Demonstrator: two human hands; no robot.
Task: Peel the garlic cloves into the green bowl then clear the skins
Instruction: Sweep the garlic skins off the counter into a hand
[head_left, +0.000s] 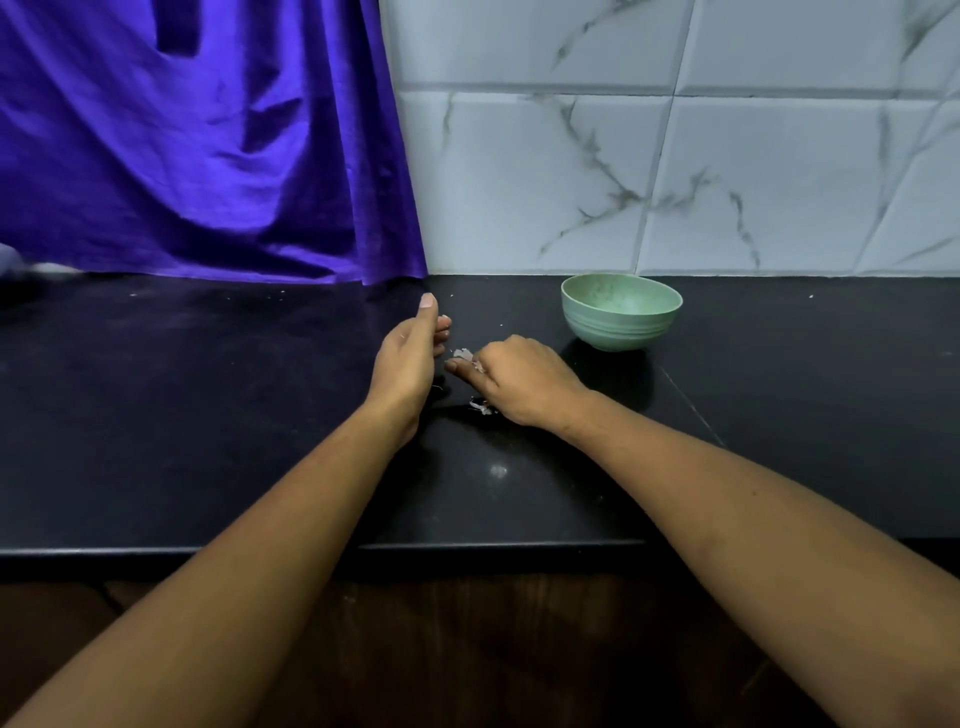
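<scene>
Pinching a pale clump of garlic skins (463, 355) with my right hand (519, 382) curled tight, left hand (410, 358) cupped loose and empty just to its left, nearer than the green bowl (618, 331) back-right by the rear edge of the counter (208, 415).

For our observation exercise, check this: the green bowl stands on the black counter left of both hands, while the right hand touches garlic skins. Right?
One error: in the head view the green bowl stands on the black counter right of the left hand and the right hand, which touches garlic skins.
</scene>
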